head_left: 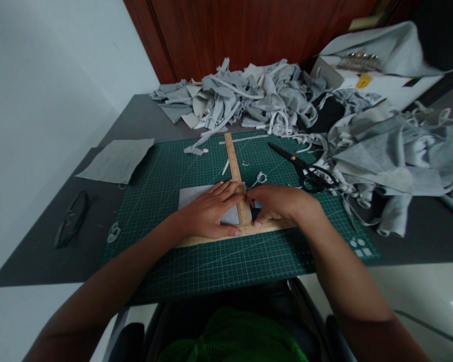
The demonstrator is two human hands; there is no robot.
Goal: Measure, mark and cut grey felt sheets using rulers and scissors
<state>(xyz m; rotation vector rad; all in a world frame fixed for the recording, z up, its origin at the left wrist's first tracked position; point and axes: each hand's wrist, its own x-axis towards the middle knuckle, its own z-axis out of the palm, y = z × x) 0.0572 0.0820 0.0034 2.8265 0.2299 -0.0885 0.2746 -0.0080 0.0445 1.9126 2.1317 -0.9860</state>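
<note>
Grey fabric piece (196,197) lies flat on green cutting mat (211,261), under wooden T-square ruler (237,176). Left hand (211,213) presses flat w/ fingers spread over fabric & ruler, gripping nothing; right hand (275,203) is just right of the ruler, fingers curled, can't tell what it pinches. Black scissors (302,168) lie nearby on mat, scrap pile (249,98) behind.

Dim, soft light; warped edges

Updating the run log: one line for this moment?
left hand: flat on grey fabric piece | right hand: at wooden T-square | scissors: untouched
</note>
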